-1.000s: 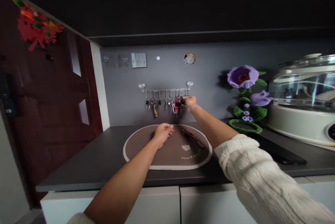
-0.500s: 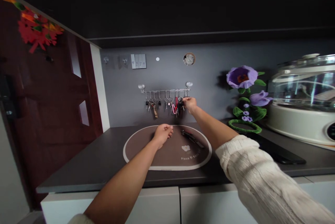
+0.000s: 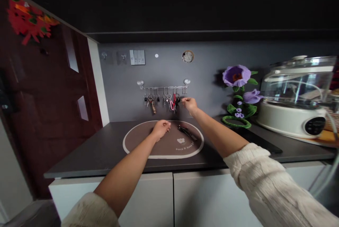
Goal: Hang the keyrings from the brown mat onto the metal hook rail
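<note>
My right hand (image 3: 190, 104) is raised at the right end of a clear hook rail (image 3: 164, 87) on the grey wall. Its thumb and fingertips are pinched together just beside a dark bunch of keys (image 3: 178, 100); whether they touch it or hold anything, I cannot make out. More keys hang along the rail, with a red strap (image 3: 174, 100), a pink loop and a brown tag (image 3: 153, 107). Lower down, my left hand (image 3: 160, 130) hovers over a brown oval mat (image 3: 143, 149), fingers curled, their contents hidden. Another dark bunch of keys (image 3: 187, 132) lies on the mat.
Purple artificial flowers (image 3: 237, 76) stand on the counter (image 3: 106, 156) to the right, next to a white appliance (image 3: 288, 114) with a clear top. A black flat object (image 3: 262, 141) lies before them. A dark shelf (image 3: 169, 7) overhangs the counter; a brown door (image 3: 53, 114) is at left.
The view has shifted, so the scene sits further left and slightly higher. My right fingertips have drawn slightly right from the hanging keys. My left hand stays curled over the mat.
</note>
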`<state>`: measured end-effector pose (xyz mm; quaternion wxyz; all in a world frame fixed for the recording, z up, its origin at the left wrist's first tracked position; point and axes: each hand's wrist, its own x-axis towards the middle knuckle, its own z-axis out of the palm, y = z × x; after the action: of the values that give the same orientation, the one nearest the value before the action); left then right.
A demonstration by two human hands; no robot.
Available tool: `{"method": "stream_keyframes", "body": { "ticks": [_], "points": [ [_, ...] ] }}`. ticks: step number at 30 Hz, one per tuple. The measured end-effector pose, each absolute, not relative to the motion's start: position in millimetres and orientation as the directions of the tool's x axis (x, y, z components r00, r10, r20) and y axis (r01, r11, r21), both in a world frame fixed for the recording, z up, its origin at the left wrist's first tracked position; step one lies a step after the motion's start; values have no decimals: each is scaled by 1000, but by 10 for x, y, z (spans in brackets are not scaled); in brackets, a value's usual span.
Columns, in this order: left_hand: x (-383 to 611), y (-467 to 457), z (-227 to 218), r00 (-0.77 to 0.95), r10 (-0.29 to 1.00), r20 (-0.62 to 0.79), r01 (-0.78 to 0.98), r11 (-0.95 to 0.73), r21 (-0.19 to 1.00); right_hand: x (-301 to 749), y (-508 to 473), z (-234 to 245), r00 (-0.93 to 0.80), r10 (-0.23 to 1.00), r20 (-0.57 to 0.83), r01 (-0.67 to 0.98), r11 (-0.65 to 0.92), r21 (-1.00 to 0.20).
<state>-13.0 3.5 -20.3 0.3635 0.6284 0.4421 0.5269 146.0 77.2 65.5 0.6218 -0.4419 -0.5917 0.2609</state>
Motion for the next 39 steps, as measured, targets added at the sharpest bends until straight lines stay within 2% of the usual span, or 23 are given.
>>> {"method": "stream_keyframes", "body": {
  "ticks": [4, 8, 12, 16, 18, 22, 25, 33, 39],
  "points": [
    [-125, 44, -209, 39, 948, 315, 212, -316, 925, 1442, 478, 547, 116, 897, 426, 112, 415, -903],
    [-71, 6, -159, -46, 971, 234, 330, -206, 921, 1448, 242, 375, 50, 921, 386, 67, 383, -921],
    [11, -12, -139, -142, 968, 206, 384, -138, 913, 1494, 85, 179, 3, 914, 405, 134, 401, -906],
    [49, -14, -167, -165, 951, 260, 295, -204, 933, 1568, -6, 35, -85, 917, 389, 214, 398, -892],
    [45, -30, -174, -127, 954, 272, 237, -237, 942, 1603, -38, 4, -124, 903, 412, 336, 428, -839],
    [25, -83, -157, -72, 955, 287, 182, -271, 945, 1641, -113, 18, -186, 870, 456, 617, 465, -635],
    [14, -111, -142, -55, 953, 296, 177, -283, 943, 1642, -169, 47, -238, 859, 454, 719, 470, -512],
    [1, -118, -131, -50, 955, 293, 152, -283, 947, 1651, -126, 7, -319, 833, 453, 768, 507, -392],
    [-5, -133, -105, -50, 956, 289, 143, -280, 949, 1664, -70, -14, -358, 813, 460, 760, 540, -363]
  ]
}}
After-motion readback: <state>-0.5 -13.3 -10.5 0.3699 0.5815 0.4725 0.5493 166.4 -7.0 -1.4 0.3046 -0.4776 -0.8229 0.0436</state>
